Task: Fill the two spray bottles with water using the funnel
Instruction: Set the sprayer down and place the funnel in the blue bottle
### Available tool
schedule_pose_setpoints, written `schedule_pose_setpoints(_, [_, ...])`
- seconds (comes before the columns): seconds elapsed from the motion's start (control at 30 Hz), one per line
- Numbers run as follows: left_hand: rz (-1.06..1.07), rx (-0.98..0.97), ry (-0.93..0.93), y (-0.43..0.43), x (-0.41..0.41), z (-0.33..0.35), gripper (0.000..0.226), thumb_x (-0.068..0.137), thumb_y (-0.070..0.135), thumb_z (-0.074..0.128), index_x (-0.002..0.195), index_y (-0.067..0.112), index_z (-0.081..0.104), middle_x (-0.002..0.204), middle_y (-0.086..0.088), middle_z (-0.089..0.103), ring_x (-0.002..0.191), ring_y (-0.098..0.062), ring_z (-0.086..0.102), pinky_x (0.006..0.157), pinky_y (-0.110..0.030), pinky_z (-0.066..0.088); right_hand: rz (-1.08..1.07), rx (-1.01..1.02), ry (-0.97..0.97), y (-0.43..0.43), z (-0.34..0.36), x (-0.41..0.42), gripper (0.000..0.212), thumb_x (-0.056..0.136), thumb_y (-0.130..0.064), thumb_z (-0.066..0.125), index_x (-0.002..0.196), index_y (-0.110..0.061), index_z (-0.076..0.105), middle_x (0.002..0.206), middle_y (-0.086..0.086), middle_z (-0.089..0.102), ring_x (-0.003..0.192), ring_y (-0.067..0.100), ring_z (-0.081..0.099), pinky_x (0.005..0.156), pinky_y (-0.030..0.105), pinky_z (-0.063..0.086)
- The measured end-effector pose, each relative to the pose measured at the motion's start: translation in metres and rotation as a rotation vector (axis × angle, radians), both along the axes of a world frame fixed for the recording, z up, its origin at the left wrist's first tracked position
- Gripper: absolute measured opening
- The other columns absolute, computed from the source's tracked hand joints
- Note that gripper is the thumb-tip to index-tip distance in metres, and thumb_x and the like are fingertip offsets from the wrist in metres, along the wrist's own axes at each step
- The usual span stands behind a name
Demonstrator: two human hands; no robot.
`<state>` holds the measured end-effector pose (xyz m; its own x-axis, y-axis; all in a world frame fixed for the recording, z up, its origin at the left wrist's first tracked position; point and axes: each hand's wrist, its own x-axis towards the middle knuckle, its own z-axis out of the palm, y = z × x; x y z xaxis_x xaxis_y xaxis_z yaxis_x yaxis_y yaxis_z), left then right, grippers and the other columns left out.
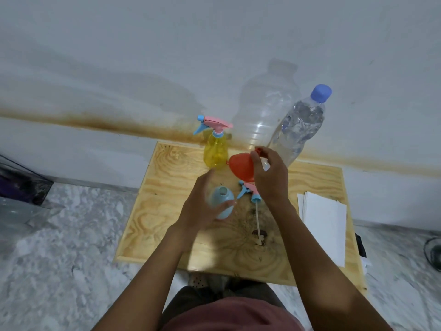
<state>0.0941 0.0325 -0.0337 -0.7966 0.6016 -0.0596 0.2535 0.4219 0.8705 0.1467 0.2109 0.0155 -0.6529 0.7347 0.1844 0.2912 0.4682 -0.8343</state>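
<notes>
Left hand (200,204) curls fingers round blue bottle (220,199) belly: light, probably squashy. Right hand (272,180) fingers pinch funnel (241,167) rim: stiff, light.

Yellow sprayer (215,149), empty bottle (265,111), water bottle (298,125) block far edge; front open

Two bare forearms reach forward, each hand holding something.
The left hand (202,206) wraps around a blue spray bottle (220,195), thumb across its near side, the open neck above the grip. The right hand (270,180), raised just beyond, pinches an orange funnel (241,167) by its rim, the cone to the grip's left.
</notes>
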Motion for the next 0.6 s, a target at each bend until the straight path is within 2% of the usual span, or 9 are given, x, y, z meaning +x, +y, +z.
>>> schedule_pose_setpoints(0.07, [0.0, 0.088, 0.083, -0.003, -0.002, 0.016, 0.092, 0.078, 0.037, 0.082, 0.153, 0.028, 0.03, 0.147, 0.009, 0.042, 0.129, -0.002, 0.043, 0.096, -0.013, 0.04, 0.072, -0.057, -0.011, -0.003, 0.011, 0.003, 0.026, 0.096, -0.03, 0.06, 0.116, -0.015, 0.068, 0.107, -0.005, 0.069, 0.098, 0.003, 0.061, 0.087, 0.016, 0.046])
schedule_pose_setpoints(0.13, [0.0, 0.163, 0.197, -0.005, -0.007, 0.032, 0.079, 0.083, 0.028, 0.079, 0.15, 0.027, 0.038, 0.142, 0.01, 0.047, 0.124, 0.002, 0.046, 0.093, -0.003, 0.036, 0.123, -0.132, -0.03, -0.007, 0.02, 0.005, 0.023, 0.095, -0.029, 0.062, 0.11, -0.015, 0.071, 0.098, -0.006, 0.07, 0.088, 0.002, 0.063, 0.082, 0.016, 0.047])
schedule_pose_setpoints(0.23, [-0.029, 0.246, 0.417, -0.007, -0.013, 0.053, 0.049, 0.085, 0.01, 0.076, 0.131, 0.011, 0.061, 0.125, 0.003, 0.063, 0.11, 0.01, 0.053, 0.089, -0.006, 0.041, 0.16, -0.204, -0.026, -0.017, 0.032, 0.005, 0.022, 0.093, -0.028, 0.063, 0.099, -0.01, 0.075, 0.089, -0.003, 0.072, 0.079, 0.002, 0.063, 0.073, 0.016, 0.047])
schedule_pose_setpoints(0.3, [-0.053, 0.272, 0.483, -0.009, -0.016, 0.061, 0.033, 0.085, 0.004, 0.074, 0.117, 0.007, 0.07, 0.11, 0.003, 0.07, 0.1, 0.012, 0.058, 0.084, -0.006, 0.043, 0.151, -0.227, -0.009, -0.023, 0.036, 0.007, 0.023, 0.094, -0.027, 0.063, 0.097, -0.008, 0.075, 0.088, 0.001, 0.072, 0.08, 0.006, 0.062, 0.073, 0.018, 0.048])
schedule_pose_setpoints(0.33, [-0.051, 0.269, 0.484, -0.01, -0.017, 0.063, 0.029, 0.085, 0.004, 0.074, 0.114, 0.007, 0.072, 0.105, 0.003, 0.072, 0.095, 0.007, 0.061, 0.082, -0.007, 0.044, 0.151, -0.245, -0.002, -0.025, 0.039, 0.008, 0.024, 0.095, -0.026, 0.061, 0.096, -0.007, 0.075, 0.089, 0.005, 0.072, 0.08, 0.007, 0.061, 0.073, 0.021, 0.049])
schedule_pose_setpoints(0.4, [-0.02, 0.25, 0.426, -0.014, -0.016, 0.066, 0.025, 0.088, 0.01, 0.073, 0.113, 0.011, 0.075, 0.098, 0.006, 0.073, 0.09, -0.003, 0.066, 0.081, -0.017, 0.052, 0.17, -0.318, -0.002, -0.029, 0.044, 0.011, 0.031, 0.099, -0.029, 0.055, 0.098, -0.003, 0.072, 0.089, 0.013, 0.073, 0.077, 0.011, 0.062, 0.073, 0.031, 0.054])
schedule_pose_setpoints(0.47, [0.055, 0.216, 0.308, -0.017, -0.016, 0.069, 0.021, 0.09, 0.017, 0.072, 0.11, 0.013, 0.077, 0.094, 0.008, 0.074, 0.088, -0.009, 0.07, 0.08, -0.026, 0.056, 0.217, -0.481, -0.021, -0.03, 0.052, 0.017, 0.038, 0.102, -0.036, 0.048, 0.113, -0.006, 0.066, 0.082, 0.01, 0.072, 0.07, 0.011, 0.068, 0.069, 0.031, 0.057])
schedule_pose_setpoints(0.53, [0.136, 0.192, 0.181, -0.018, -0.015, 0.071, 0.018, 0.091, 0.021, 0.071, 0.105, 0.013, 0.078, 0.091, 0.005, 0.077, 0.086, -0.008, 0.071, 0.08, -0.031, 0.058, 0.269, -0.619, -0.069, -0.028, 0.055, 0.027, 0.04, 0.101, -0.042, 0.046, 0.128, -0.015, 0.058, 0.088, 0.006, 0.074, 0.072, 0.014, 0.071, 0.074, 0.033, 0.058])
schedule_pose_setpoints(0.6, [0.188, 0.189, 0.111, -0.019, -0.014, 0.071, 0.019, 0.09, 0.025, 0.072, 0.101, 0.012, 0.08, 0.089, 0.003, 0.078, 0.084, -0.006, 0.072, 0.081, -0.033, 0.059, 0.331, -0.622, -0.12, -0.025, 0.052, 0.037, 0.038, 0.098, -0.041, 0.052, 0.131, -0.022, 0.058, 0.1, 0.006, 0.075, 0.078, 0.017, 0.072, 0.082, 0.036, 0.058])
